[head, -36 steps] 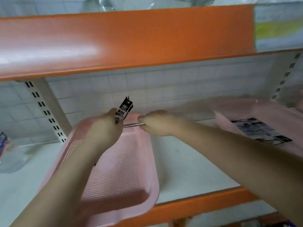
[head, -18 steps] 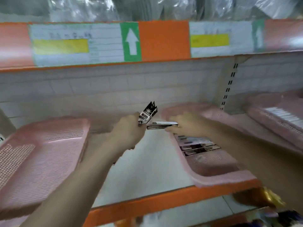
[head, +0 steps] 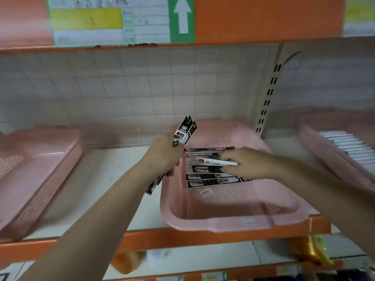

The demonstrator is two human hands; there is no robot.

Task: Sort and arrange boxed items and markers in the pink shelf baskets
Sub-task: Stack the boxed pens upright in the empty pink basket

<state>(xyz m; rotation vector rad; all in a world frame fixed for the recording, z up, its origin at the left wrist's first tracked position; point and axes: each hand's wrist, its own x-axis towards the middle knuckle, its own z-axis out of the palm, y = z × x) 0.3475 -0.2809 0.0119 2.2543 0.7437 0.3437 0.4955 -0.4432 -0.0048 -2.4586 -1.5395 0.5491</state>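
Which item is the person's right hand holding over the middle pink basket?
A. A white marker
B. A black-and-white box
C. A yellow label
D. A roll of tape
A: the right hand pinches a slim white marker above the boxes lying in the middle pink basket, while the left hand grips the black-and-white box.

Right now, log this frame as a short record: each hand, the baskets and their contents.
left hand: grips a black-and-white box, held upright beside the middle basket's left wall
right hand: pinches a white marker over the middle basket
middle basket: pink, holds a row of flat black-and-white boxes
left basket: pink, contents blurred
right basket: pink, holds a row of pale items, too blurred to identify
shelf: white board, orange front edge
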